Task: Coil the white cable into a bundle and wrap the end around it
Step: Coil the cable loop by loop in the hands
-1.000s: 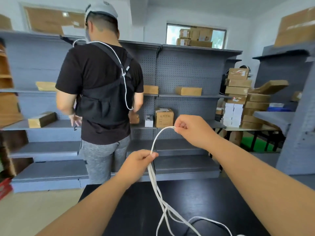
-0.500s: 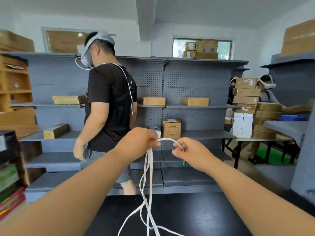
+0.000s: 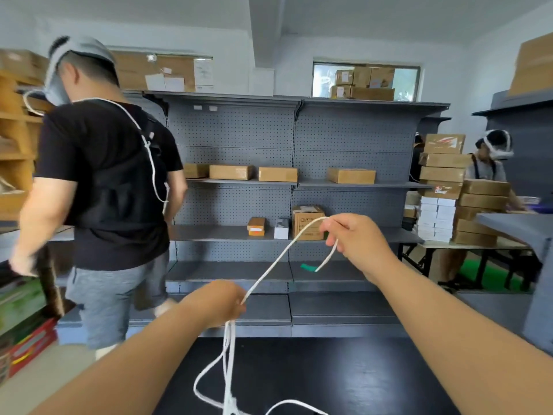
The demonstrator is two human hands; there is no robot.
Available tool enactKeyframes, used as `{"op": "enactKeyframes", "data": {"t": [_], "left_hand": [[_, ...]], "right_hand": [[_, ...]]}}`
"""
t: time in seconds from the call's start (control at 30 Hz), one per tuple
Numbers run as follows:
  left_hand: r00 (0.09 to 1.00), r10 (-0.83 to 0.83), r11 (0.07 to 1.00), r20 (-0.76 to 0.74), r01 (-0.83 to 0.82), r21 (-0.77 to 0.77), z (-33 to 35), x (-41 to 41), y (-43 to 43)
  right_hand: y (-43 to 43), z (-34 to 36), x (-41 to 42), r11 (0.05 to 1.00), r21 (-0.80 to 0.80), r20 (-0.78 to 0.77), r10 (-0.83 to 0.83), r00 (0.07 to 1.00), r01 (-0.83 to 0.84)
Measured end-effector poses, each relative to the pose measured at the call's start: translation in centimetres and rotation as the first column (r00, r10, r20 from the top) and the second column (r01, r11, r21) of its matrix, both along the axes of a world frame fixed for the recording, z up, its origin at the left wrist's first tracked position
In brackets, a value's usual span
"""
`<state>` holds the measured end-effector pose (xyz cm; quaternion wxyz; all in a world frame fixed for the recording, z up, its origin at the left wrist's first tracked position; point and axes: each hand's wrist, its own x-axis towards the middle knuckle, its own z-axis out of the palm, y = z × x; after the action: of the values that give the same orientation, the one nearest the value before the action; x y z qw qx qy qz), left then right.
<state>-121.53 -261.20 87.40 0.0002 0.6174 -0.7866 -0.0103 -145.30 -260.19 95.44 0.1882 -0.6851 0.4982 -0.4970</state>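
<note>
The left hand [image 3: 218,304] is closed in a fist round several gathered strands of the white cable [image 3: 275,259], held low above the near edge of the dark surface [image 3: 344,378]. Below the fist the strands hang down in loose loops, cross near the bottom of the view and trail off across the surface. One strand runs taut from the left hand up and to the right to the right hand [image 3: 356,238], which is raised higher and well apart from the left. The right hand pinches the cable between thumb and curled fingers near its end. A short tail drops from that pinch and ends in a green tip [image 3: 308,268]. Behind the hands stands grey pegboard shelving [image 3: 239,139] carrying a few cardboard boxes [image 3: 230,172]. A person in a black shirt [image 3: 104,190] stands at the left with their back turned, and a second person [image 3: 490,166] is at the far right behind stacked boxes
</note>
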Motion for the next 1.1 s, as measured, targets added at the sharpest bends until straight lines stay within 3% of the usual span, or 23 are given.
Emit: {"op": "enactKeyframes", "data": {"t": [0.1, 0.17, 0.3, 0.4, 0.47, 0.57, 0.63, 0.7, 0.93, 1.1], "left_hand": [[0.959, 0.076, 0.981, 0.274, -0.121, 0.152, -1.1, 1.6, -0.5], [0.954, 0.102, 0.974, 0.28, -0.153, 0.167, -1.5, 1.8, -0.7], [0.989, 0.095, 0.985, -0.113, -0.077, 0.153, -1.3, 0.0, -1.4], [0.964, 0.081, 0.995, -0.253, -0.092, -0.034, 0.0, -1.1, -1.3], [0.887, 0.024, 0.974, -0.46, -0.125, -0.189, 1.2, -1.6, -0.9], [0.693, -0.109, 0.883, -0.713, -0.262, -0.389, 3.4, -2.5, -0.2], [0.607, -0.206, 0.833, -0.767, -0.302, -0.463, 4.7, -3.1, -0.1], [0.577, -0.247, 0.829, -0.779, -0.291, -0.478, 5.9, -3.5, -0.2], [0.831, -0.161, 0.902, -0.533, -0.095, -0.421, 6.3, -1.9, -0.3], [0.876, -0.077, 0.941, -0.475, -0.094, -0.326, 4.4, -0.9, -0.4]], "right_hand": [[-0.1, 0.3, -0.2, 1.0, -0.008, -0.094, 0.008, 0.996, -0.008], [-0.1, 0.2, -0.1, 1.0, -0.009, -0.131, 0.008, 0.991, -0.01], [-0.3, -0.1, -0.2, 1.0, -0.004, -0.139, 0.001, 0.99, -0.001], [-0.4, -0.3, -0.8, 0.999, 0.032, -0.161, -0.025, 0.987, 0.03], [-0.6, -0.7, -1.4, 0.995, 0.069, -0.175, -0.063, 0.983, 0.076], [-0.9, -1.8, -1.5, 0.979, 0.182, -0.11, -0.066, 0.992, 0.086], [-0.9, -2.4, -1.3, 0.97, 0.232, -0.066, -0.063, 0.996, 0.076], [-0.8, -2.8, -1.2, 0.965, 0.254, -0.016, -0.066, 0.998, 0.068], [-1.0, -2.6, -1.8, 0.963, 0.267, 0.272, -0.104, 0.957, 0.029], [-0.8, -2.7, -2.1, 0.947, 0.322, 0.226, -0.092, 0.97, 0.014]]}}
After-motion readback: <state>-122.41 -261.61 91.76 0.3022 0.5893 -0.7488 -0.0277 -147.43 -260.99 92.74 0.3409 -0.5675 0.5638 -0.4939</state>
